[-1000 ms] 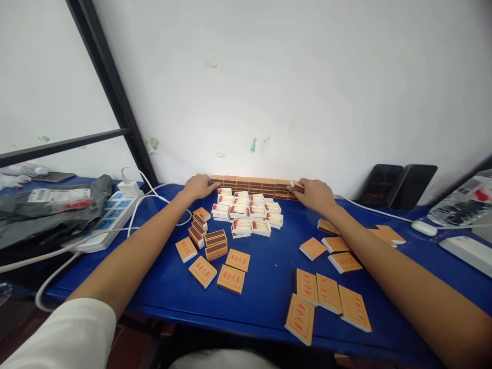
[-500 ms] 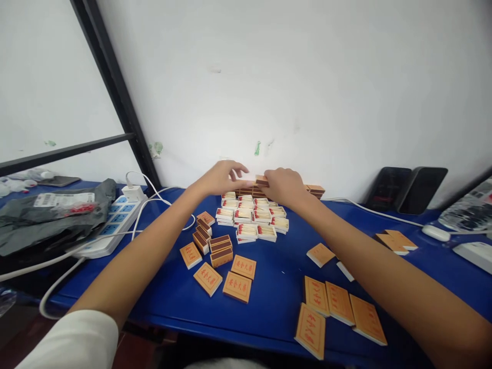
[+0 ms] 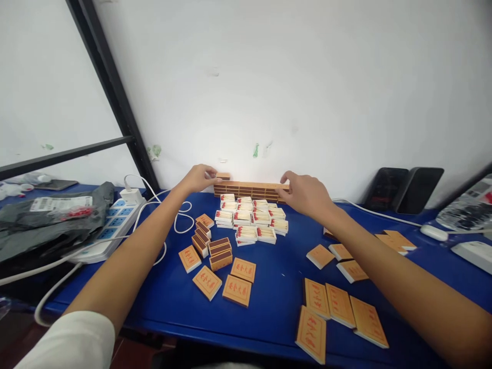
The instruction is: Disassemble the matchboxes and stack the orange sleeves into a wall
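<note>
A row of stacked matchboxes (image 3: 251, 192) stands against the wall, striking sides facing me. One more matchbox (image 3: 223, 176) sits on top at the row's left end, and my left hand (image 3: 200, 178) pinches its left end between thumb and fingers. Around the row's right end my right hand (image 3: 306, 193) has its thumb and fingers apart, with nothing visible in its grasp; it hides part of that end. In front of the row, several open matchbox trays (image 3: 246, 217) full of red-tipped matches lie in a cluster, some piled on others.
Closed orange matchboxes (image 3: 237, 290) are scattered on the blue table (image 3: 269, 307), left and right of the middle. A white power strip (image 3: 115, 225) with cables and a grey plastic bag (image 3: 96, 205) lie at left. Black speakers (image 3: 418, 189) and a white mouse (image 3: 434, 233) are at right.
My left hand has moved left to the matchbox at the row's left end. My right hand has moved right and opened, no longer gripping a matchbox. More of the row shows.
</note>
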Available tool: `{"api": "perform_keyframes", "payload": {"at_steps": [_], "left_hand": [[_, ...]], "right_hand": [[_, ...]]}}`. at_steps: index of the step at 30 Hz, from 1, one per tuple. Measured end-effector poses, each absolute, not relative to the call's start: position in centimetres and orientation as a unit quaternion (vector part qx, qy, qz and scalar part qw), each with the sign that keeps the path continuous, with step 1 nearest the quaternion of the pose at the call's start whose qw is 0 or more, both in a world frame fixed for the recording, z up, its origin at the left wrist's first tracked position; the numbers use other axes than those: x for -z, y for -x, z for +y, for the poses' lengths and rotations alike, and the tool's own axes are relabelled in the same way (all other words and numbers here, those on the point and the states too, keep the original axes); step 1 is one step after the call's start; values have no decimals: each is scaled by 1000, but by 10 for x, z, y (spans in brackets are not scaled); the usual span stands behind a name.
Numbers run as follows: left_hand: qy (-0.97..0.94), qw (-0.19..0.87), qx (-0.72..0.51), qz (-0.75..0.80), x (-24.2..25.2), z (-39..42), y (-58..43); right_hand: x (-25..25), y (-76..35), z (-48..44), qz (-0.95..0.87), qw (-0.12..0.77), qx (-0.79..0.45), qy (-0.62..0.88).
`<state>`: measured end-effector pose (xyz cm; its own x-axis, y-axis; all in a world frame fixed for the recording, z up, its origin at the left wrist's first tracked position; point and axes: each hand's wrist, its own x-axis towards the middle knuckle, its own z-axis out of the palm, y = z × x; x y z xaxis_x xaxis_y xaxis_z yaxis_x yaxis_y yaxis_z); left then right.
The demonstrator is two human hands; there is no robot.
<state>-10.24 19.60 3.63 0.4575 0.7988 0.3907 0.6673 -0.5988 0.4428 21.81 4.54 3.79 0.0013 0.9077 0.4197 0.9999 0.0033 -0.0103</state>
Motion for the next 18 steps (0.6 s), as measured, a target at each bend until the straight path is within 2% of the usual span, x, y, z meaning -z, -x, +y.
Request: {"api": "perform_keyframes", "payload": {"at_steps": [6, 18], "left_hand": [[-842, 118, -266, 454, -14, 213, 115], [-822, 2, -257, 508, -11, 205, 108]], "right_hand": [[-17, -265, 22, -648, 171, 124, 732], [-14, -291, 21, -623, 181, 152, 745]]}}
